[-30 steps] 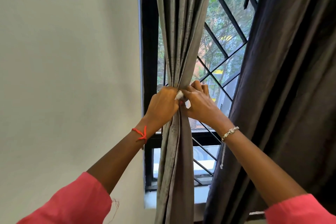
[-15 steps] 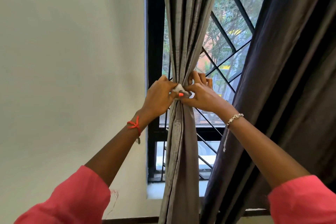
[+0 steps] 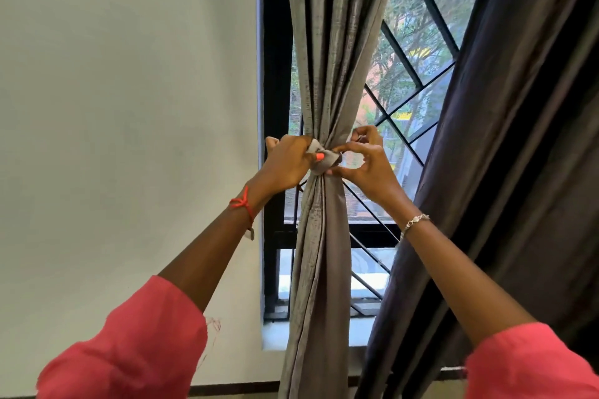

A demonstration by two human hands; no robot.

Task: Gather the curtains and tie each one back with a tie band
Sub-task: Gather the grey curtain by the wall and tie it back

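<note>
Dark curtain point(image 3: 518, 139) hangs loose on right, biggest thing in shot. Grey curtain point(image 3: 327, 253) bunched into tight column in front of window grille point(image 3: 418, 74), cinched mid-height, fanning out above and below. Tie band point(image 3: 324, 157), pale grey cloth, wraps cinch, crumpled lump facing camera. Left hand point(image 3: 288, 162) grips band, thumb pressed on it. Right hand point(image 3: 369, 168) pinches other side, thumb and forefinger. Versus half second back: hands bit further apart, more band showing.

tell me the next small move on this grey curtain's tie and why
Probably pull the two ends apart to snug the tie. The tie band already wraps the gathered grey curtain; the left hand grips one side of it and the right hand pinches the other, but it looks loose and bunched.
</note>
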